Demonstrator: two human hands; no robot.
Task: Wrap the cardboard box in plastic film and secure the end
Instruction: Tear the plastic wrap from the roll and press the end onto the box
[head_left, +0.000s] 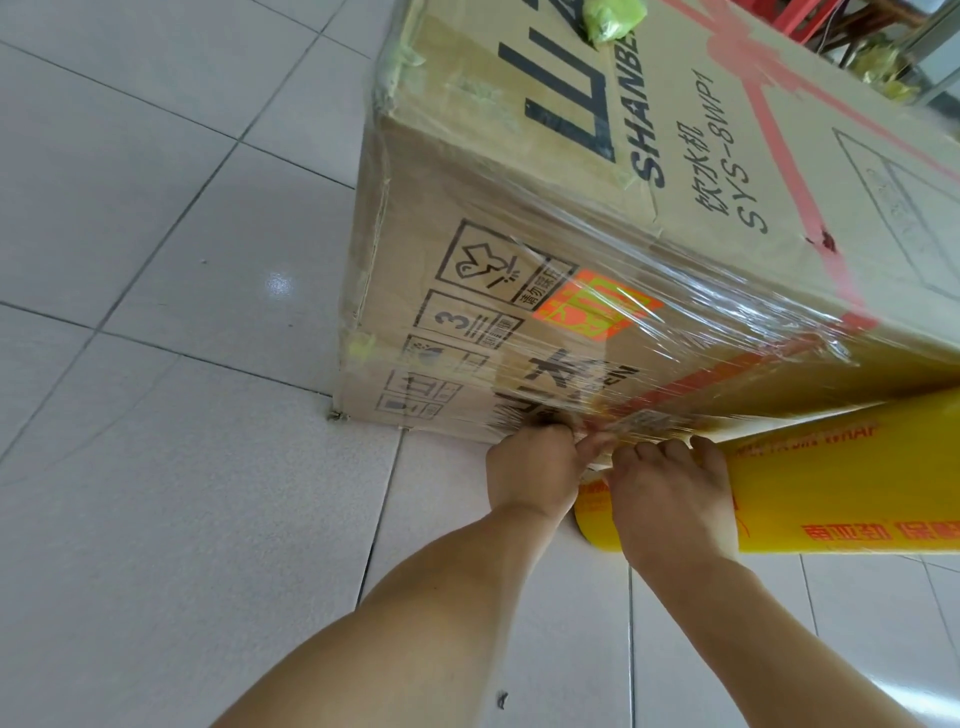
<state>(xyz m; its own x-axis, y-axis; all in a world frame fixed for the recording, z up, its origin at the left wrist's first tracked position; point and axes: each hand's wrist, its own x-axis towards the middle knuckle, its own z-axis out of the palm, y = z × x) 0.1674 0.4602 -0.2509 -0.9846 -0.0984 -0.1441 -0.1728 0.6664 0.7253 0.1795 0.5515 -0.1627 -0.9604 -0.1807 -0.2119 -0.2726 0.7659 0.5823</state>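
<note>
A large brown cardboard box (841, 171) with black print and a red ribbon pattern lies on the tiled floor. Clear plastic film (691, 312) is stretched over its near side and the right part of its top. A yellow roll of film (841, 483) lies against the box's lower near edge. My left hand (530, 478) pinches the film's edge at the bottom of the box. My right hand (670, 499) rests on the roll's left end, its fingers curled over the film there. Both hands almost touch each other.
The floor is pale grey tile (156, 467) all round the box's left and near sides. A crumpled green-yellow bag (610, 18) sits on the box top. Red stools (800, 15) and clutter stand at the far right.
</note>
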